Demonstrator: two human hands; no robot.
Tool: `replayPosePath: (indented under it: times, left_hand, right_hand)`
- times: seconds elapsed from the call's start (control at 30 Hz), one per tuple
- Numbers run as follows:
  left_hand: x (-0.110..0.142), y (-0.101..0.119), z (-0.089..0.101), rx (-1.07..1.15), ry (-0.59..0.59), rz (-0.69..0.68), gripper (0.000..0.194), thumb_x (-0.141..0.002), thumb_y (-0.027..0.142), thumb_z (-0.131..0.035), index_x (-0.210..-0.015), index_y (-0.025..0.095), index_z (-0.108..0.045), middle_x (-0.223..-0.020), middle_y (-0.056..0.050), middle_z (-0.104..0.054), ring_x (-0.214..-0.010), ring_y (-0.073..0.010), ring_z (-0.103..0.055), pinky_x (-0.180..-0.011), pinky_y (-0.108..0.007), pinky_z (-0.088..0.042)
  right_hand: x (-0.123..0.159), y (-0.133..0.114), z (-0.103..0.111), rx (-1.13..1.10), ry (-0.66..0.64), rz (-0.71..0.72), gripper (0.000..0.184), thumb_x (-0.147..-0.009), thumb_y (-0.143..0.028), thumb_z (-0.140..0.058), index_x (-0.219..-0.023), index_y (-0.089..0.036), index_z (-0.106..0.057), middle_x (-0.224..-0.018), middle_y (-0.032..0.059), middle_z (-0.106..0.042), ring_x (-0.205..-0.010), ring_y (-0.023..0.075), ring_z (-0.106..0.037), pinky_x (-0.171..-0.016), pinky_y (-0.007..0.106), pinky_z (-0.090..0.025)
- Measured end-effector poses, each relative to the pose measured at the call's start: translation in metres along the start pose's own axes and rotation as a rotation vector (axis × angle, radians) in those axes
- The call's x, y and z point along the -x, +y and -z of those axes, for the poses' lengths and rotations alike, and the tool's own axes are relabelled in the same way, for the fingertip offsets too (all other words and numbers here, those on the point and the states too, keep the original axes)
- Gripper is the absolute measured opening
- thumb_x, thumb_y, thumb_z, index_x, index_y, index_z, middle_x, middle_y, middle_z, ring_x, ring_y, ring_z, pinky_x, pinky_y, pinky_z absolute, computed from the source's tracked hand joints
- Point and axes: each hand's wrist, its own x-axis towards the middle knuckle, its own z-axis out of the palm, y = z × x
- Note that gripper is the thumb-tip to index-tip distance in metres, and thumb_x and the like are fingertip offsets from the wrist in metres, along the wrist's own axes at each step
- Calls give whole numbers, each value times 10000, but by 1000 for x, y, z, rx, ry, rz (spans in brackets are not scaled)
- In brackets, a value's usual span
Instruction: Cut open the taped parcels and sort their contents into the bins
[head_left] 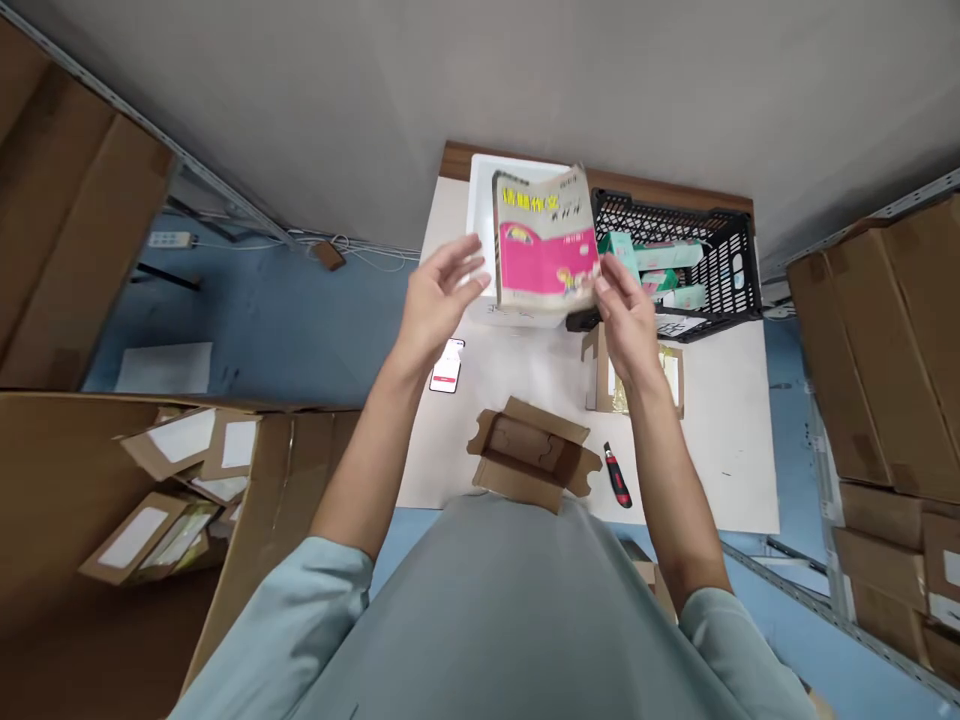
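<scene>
A worn book (546, 250) with a pink and cream cover and yellow lettering is held up over a white bin (482, 205) at the back of the table. My right hand (628, 312) pinches its lower right edge between thumb and fingers. Just off the book's left side, my left hand (441, 297) has its fingers apart and holds nothing. Closer to my body lies an open small cardboard box (527, 447), flaps spread, with no item visible inside. A red and black utility knife (618, 476) rests to its right. Under my right forearm is a taped parcel (601, 375).
A black plastic crate (739, 265) with green and white packages (667, 258) stands back right. A lit phone (448, 366) lies on the table's left side. At lower left, a large carton (277, 470) contains several parcels (146, 535). Shelves with cartons (874, 350) flank the right.
</scene>
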Motion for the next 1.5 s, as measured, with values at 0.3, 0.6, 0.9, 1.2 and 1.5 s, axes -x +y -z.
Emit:
replayPosePath:
  times: [0.3,0.6,0.9,1.2,1.5]
  left_hand:
    - [98,-110,-9,-331,-124,406,550,-948,370,-834,-1457,192,-726,-1606,-178,-676,-1444,-375,-673,-1219,-534,-565]
    - [84,-181,-14,-821,-439,442,969,-953,176,-781,-1816,161,-341,-1911,-231,-215,-1230,-370,-750,-1115,-507,-568]
    - [50,-224,-58,-1227,-1009,263,702,-913,38,-623,-1606,149,-649,-1452,-262,-701,-1371,-419,-602,-1121,-512,-471]
    - [67,-227,-37,-1256,-1018,320,668,-1004,272,-691,-1658,232,-561,-1337,-212,-683,-1247,-367,-636,-1047,-444,-483]
    - [69,-229,-41,-1203,-970,281,290,-980,271,-615,-1208,180,-769,-1098,-156,-702,-1111,-336,-658,-919,-408,-522]
  right_hand:
    - [109,68,30,85,76,-373,589,-838,-705,-908,-1246,-283,-852,-1437,115,-815,-1417,326,-709,-1260,547,-525]
    - [197,92,61,39,215,-612,620,-792,-706,-925,-1206,-252,-844,-1300,117,-865,-1221,286,-794,-1205,509,-547]
    - [242,79,84,64,298,-646,660,-791,-731,-929,-1219,-237,-843,-1252,138,-876,-1194,311,-810,-1172,537,-574]
    - [271,81,87,11,356,-698,732,-688,-778,-981,-1177,-248,-855,-1199,116,-893,-1171,315,-828,-1202,566,-566]
    - [279,71,99,111,348,-662,683,-809,-750,-923,-1247,-233,-838,-1250,137,-881,-1242,327,-801,-1148,538,-601]
